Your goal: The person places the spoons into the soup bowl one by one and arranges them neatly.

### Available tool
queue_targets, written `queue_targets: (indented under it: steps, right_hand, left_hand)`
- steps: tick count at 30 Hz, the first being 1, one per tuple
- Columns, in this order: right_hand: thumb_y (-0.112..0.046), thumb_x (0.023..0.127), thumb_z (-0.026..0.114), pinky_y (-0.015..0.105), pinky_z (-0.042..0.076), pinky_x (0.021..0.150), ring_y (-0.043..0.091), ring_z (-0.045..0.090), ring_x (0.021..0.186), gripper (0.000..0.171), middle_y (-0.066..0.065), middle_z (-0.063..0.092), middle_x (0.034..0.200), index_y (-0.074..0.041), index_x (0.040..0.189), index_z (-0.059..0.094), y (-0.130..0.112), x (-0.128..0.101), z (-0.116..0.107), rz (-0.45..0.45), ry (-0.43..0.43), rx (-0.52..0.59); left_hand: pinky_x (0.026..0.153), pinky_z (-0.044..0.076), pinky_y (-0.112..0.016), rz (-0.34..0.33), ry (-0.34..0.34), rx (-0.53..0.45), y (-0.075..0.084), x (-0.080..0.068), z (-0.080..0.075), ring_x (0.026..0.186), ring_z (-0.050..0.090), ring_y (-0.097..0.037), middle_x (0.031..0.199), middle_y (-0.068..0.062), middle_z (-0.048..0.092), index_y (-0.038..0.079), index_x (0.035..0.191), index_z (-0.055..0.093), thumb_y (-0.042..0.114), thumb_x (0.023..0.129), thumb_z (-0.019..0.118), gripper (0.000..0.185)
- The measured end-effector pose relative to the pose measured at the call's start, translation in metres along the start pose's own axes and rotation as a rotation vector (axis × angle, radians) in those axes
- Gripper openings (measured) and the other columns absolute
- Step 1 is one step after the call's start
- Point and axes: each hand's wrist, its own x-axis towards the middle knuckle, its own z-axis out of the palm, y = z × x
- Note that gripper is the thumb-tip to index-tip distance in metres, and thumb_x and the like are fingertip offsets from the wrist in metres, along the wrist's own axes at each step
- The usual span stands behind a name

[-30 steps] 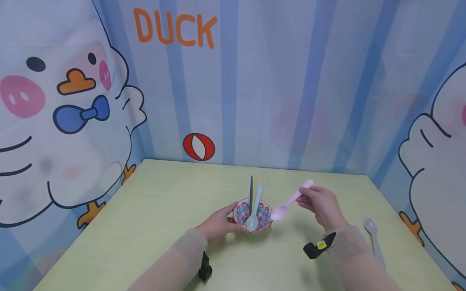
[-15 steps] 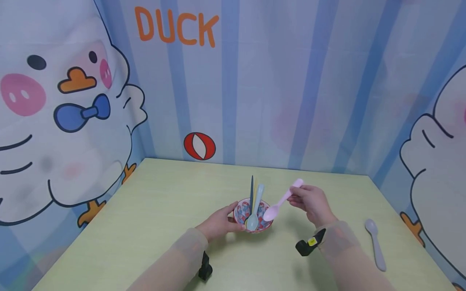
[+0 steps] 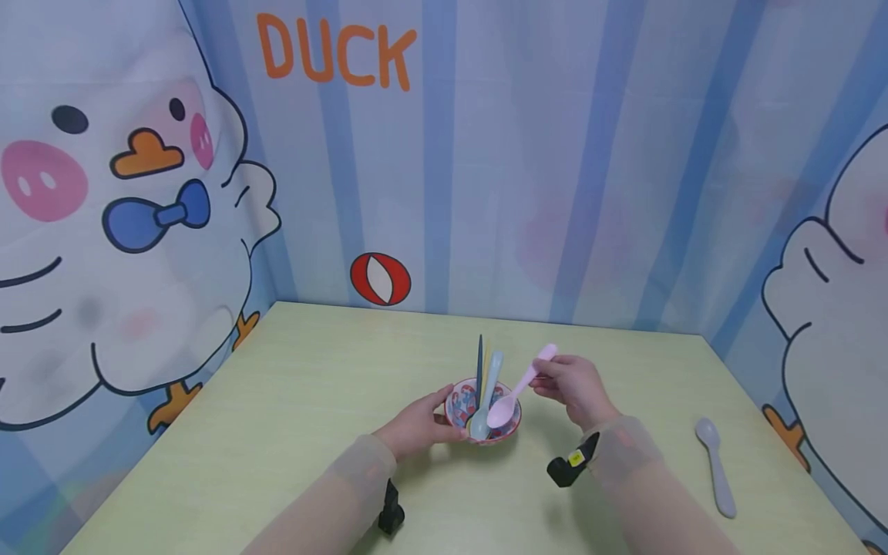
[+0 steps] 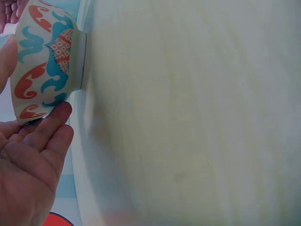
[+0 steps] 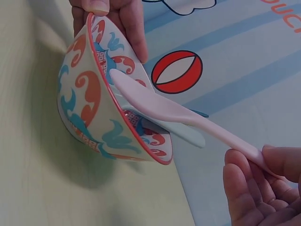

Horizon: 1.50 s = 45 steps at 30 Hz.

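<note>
A small bowl (image 3: pixel 509 432) with a red and teal pattern stands on the pale green table (image 3: pixel 291 416). My left hand (image 3: pixel 419 424) grips its left side, thumb on the rim (image 5: pixel 96 7). My right hand (image 3: pixel 572 384) pinches the handle end of a pink spoon (image 3: pixel 516 389). The spoon's head lies inside the bowl, over the right rim. A light blue spoon (image 3: pixel 488 389), a dark blue handle (image 3: pixel 479 361) and a thin yellow one also lean in the bowl. In the right wrist view the pink spoon (image 5: pixel 178 117) crosses the bowl's (image 5: pixel 89 113) rim.
A pale lavender spoon (image 3: pixel 714 462) lies on the table at the right, near the edge. Cartoon duck curtains wall in the table at the back and both sides. Black wrist camera mounts (image 3: pixel 391 510) (image 3: pixel 567 469) sit under my forearms.
My right hand has moved left with the pink spoon, and the spoon's head has gone from beside the bowl to inside it. The left hand and bowl have stayed put.
</note>
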Motion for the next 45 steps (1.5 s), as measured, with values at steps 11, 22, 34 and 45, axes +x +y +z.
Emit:
queue_targets:
  steps: [11,22,34,45]
  right_hand:
    - [-0.006,0.094,0.06,0.025,0.055,0.065,0.014,0.065,0.067,0.026,0.009,0.067,0.077,0.011,0.113,0.057,0.011,0.006,0.015,0.022,0.001,-0.014]
    - [-0.008,0.094,0.062,0.026,0.055,0.067,0.014,0.065,0.067,0.028,0.011,0.067,0.08,0.011,0.114,0.057,0.017,0.01,0.021,0.046,0.01,-0.059]
    - [-0.009,0.093,0.063,0.031,0.055,0.074,0.014,0.065,0.073,0.03,0.014,0.068,0.092,0.009,0.117,0.059,0.026,0.016,0.028,0.03,0.064,-0.181]
    - [-0.006,0.092,0.061,0.035,0.053,0.084,0.02,0.063,0.083,0.039,0.021,0.062,0.111,0.009,0.127,0.054,0.032,0.019,0.036,0.03,0.081,-0.199]
  left_hand:
    - [0.099,0.042,-0.045,0.022,-0.003,0.001,0.001,-0.002,0.001,0.117,0.056,-0.022,0.129,-0.006,0.056,0.012,0.154,0.023,0.031,0.081,0.079,0.094]
    - [0.098,0.043,-0.044,0.034,-0.008,-0.005,0.001,-0.001,0.001,0.114,0.057,-0.02,0.125,-0.005,0.058,0.011,0.154,0.022,0.03,0.082,0.078,0.094]
    - [0.098,0.044,-0.044,0.027,-0.002,0.012,0.003,-0.003,0.001,0.115,0.056,-0.021,0.128,-0.006,0.057,0.012,0.154,0.023,0.032,0.081,0.078,0.094]
    - [0.097,0.044,-0.043,0.028,0.0,-0.003,0.0,-0.001,0.001,0.114,0.057,-0.02,0.128,-0.005,0.057,0.012,0.154,0.022,0.032,0.081,0.078,0.095]
